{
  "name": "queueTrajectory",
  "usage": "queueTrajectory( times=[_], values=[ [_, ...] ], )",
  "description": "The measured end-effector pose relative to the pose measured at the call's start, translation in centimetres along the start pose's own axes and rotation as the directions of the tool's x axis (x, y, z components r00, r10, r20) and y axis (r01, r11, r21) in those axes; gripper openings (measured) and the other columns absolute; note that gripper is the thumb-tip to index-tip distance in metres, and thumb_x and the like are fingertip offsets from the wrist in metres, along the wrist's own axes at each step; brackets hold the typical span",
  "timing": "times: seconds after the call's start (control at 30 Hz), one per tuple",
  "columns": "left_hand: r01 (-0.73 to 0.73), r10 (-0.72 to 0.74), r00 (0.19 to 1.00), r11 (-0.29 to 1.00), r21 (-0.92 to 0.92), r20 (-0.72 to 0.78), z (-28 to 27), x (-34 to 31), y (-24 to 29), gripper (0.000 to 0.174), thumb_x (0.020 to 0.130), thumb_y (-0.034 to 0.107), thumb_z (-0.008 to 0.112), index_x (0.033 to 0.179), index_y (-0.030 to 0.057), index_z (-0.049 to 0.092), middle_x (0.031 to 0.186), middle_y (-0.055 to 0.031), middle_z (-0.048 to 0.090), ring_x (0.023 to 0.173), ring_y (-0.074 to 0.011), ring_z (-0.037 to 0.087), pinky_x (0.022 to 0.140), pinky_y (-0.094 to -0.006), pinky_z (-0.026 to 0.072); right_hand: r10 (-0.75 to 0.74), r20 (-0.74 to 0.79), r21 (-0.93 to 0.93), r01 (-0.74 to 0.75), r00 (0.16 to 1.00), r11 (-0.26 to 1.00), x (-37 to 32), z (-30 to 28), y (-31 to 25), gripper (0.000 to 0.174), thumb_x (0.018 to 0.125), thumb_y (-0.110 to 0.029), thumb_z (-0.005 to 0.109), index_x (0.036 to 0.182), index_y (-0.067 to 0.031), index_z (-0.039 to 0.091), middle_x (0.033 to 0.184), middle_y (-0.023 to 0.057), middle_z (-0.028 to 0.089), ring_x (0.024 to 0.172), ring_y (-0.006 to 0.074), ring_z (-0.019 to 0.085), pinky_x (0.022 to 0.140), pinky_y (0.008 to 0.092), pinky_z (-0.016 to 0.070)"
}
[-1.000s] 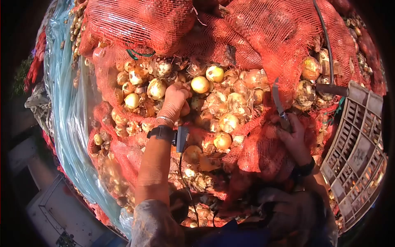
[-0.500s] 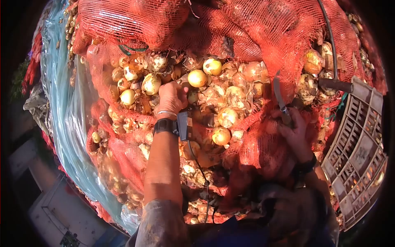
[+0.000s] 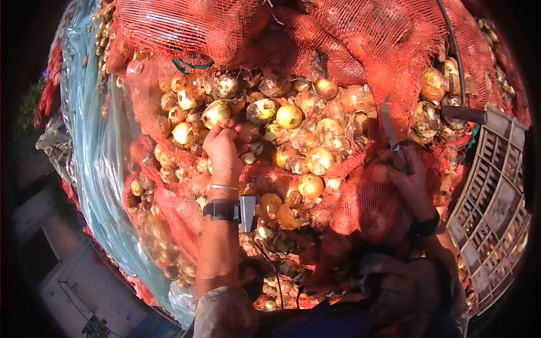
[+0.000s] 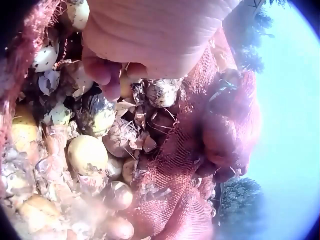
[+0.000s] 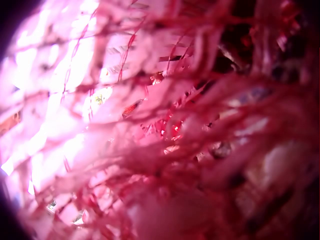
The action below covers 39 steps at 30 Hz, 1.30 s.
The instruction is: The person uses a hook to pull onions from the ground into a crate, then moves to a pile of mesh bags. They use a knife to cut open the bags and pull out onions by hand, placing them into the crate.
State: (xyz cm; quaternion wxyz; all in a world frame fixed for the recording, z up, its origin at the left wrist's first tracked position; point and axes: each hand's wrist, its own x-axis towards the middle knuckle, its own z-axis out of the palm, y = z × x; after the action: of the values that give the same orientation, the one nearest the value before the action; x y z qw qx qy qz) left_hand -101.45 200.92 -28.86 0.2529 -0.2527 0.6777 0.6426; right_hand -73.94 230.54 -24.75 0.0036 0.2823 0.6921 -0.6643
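Note:
My left hand point(image 3: 222, 149) is over the onion pile, its bent fingertips right at a pale onion point(image 3: 216, 114). In the left wrist view, the fingers point(image 4: 107, 75) curl under the palm above dirty onions; what may lie inside them is hidden, so I cannot tell if they hold anything. A yellow onion point(image 3: 289, 116) and a mottled onion point(image 3: 262, 111) lie to the right of this hand. My right hand point(image 3: 411, 174) grips the handle of a knife, with its curved blade point(image 3: 387, 121) pointing up and away. Red mesh point(image 5: 165, 150) fills the right wrist view, blurred.
Full red mesh sacks point(image 3: 186, 31) rise behind the loose onions. Clear plastic sheeting point(image 3: 93, 169) runs down the left side. On the right stand a slatted plastic crate point(image 3: 490, 208) and a dark rod with a handle point(image 3: 465, 114). Dry skins point(image 3: 332, 129) cover the middle of the pile.
My left hand has moved slightly left among the onions. Bright onions to its right have shifted rightward, and a mottled onion now shows beside them. My right hand keeps its grip on the knife.

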Motion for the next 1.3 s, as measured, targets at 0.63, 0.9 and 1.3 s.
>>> queueTrajectory(
  times=[0.63, 0.9, 1.3],
  values=[
    [-0.596, 0.130, 0.802, 0.105, 0.796, 0.583, 3.9, -0.3, -7.3, 0.032, 0.087, 0.029, 0.054, 0.088, 0.0019, 0.070, 0.092, -0.0221, 0.068, 0.091, -0.0393, 0.065, 0.085, -0.0481, 0.0511, 0.081, 0.002, -0.024, -0.081, 0.997, 0.996, -0.1, -0.1, -0.5, 0.033, 0.083, -0.012, 0.064, 0.114, -0.0022, 0.058, 0.110, 0.0022, 0.063, 0.094, 0.0074, 0.057, 0.084, 0.0240, 0.0462],
    [0.134, -0.333, 0.897, 0.832, 0.539, 0.291, 2.7, -0.1, -3.9, 0.027, 0.083, 0.022, 0.057, 0.095, 0.0017, 0.072, 0.089, -0.0218, 0.070, 0.087, -0.0363, 0.068, 0.083, -0.0426, 0.0523, -0.078, -0.009, -0.025, 0.077, 0.997, 0.997, 0.3, 0.2, 0.4, 0.035, 0.084, -0.017, 0.066, 0.114, -0.0020, 0.058, 0.110, 0.0028, 0.063, 0.095, 0.0085, 0.056, 0.086, 0.0258, 0.0465],
    [-0.037, -0.045, 0.996, 0.560, 0.827, 0.075, 4.1, -0.4, -7.9, 0.055, 0.086, 0.045, 0.057, 0.118, -0.0001, 0.062, 0.116, -0.0249, 0.066, 0.112, -0.0400, 0.061, 0.096, -0.0450, 0.0457, -0.005, -0.006, 0.036, 0.005, 1.000, 0.999, -0.1, 0.3, -0.2, 0.035, 0.083, -0.014, 0.067, 0.114, -0.0024, 0.057, 0.110, 0.0022, 0.063, 0.096, 0.0083, 0.058, 0.086, 0.0252, 0.0467]
  ],
)
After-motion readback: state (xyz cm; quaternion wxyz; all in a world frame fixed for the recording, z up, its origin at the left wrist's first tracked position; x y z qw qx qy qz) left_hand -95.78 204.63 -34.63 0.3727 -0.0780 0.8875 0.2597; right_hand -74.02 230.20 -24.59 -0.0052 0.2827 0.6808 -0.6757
